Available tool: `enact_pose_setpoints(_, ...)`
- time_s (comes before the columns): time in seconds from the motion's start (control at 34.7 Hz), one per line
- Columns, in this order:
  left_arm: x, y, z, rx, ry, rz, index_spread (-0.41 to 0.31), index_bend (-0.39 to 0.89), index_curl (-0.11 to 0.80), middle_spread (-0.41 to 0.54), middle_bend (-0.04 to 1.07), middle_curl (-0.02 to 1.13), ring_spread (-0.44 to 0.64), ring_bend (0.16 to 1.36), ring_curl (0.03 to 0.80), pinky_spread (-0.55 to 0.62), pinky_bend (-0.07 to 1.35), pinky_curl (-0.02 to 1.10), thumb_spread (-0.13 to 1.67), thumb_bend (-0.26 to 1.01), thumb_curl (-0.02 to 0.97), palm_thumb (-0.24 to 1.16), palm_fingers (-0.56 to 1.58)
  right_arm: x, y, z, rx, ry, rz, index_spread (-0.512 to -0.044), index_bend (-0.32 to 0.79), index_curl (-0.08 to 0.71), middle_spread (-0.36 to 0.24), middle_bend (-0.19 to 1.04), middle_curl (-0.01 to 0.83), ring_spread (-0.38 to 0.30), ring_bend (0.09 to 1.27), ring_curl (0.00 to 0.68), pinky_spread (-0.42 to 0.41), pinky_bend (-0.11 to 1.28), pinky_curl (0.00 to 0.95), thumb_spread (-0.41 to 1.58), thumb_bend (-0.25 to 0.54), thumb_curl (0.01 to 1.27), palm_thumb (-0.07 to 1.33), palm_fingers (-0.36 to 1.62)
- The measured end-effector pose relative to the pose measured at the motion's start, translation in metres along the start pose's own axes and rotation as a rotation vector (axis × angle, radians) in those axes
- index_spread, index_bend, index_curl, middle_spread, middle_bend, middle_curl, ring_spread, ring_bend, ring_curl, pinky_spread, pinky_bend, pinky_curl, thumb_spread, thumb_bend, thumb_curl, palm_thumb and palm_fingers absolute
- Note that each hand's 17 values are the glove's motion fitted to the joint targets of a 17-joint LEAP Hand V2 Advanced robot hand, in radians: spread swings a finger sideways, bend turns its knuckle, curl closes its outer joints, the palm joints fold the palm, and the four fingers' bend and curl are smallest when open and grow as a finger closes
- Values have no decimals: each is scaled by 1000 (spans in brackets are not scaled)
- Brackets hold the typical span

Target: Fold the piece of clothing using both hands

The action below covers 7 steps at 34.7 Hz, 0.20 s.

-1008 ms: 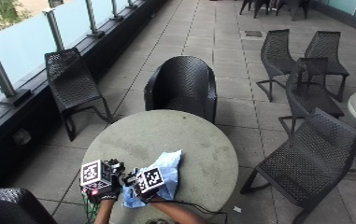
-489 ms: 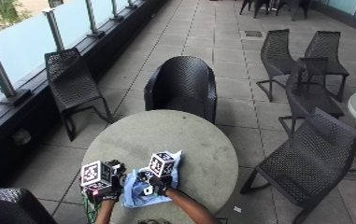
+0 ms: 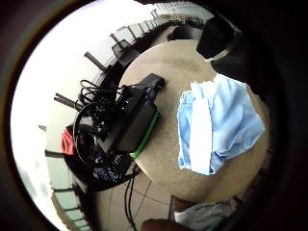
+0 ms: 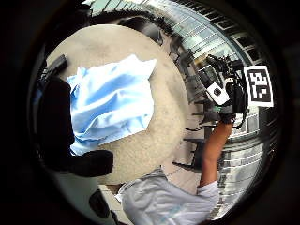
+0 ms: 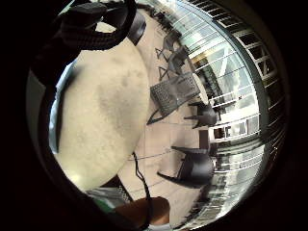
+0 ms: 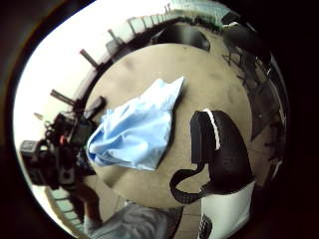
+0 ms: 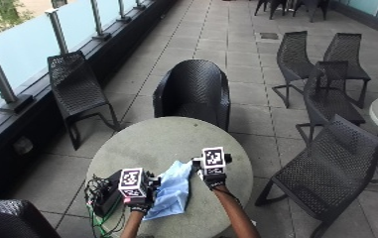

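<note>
Round grey table (image 7: 156, 144), near edge: light blue garment (image 7: 174, 196), loosely bunched, lying flat between the two hands. Left hand (image 7: 138, 198): just beside the garment's left side, nothing seen in its grasp; how far its fingers are spread cannot be told. Right hand (image 7: 212, 176): raised beside the garment's far right corner, apart from it; finger spread likewise not discernible. Black device with cables (image 7: 106, 194): at the table's near left edge.

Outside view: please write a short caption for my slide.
Gloved hands, left and right, flank a blue garment on a round table.
</note>
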<state>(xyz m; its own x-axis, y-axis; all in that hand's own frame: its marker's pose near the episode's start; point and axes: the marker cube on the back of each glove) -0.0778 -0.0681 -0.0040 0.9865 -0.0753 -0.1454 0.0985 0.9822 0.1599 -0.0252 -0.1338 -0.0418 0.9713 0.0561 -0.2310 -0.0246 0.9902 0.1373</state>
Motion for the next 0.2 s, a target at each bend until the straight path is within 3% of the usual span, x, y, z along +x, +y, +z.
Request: enact_pose_setpoints(0.2, 20, 3, 8, -89, 20, 54, -91, 173, 316, -8, 154, 330, 124, 581, 323, 248, 413, 411, 1579, 273, 297, 405, 440, 23, 18, 5, 73, -126, 107, -340, 165, 289, -115, 194, 413, -39, 215, 301, 187, 348, 299, 1212, -10, 473, 725, 517)
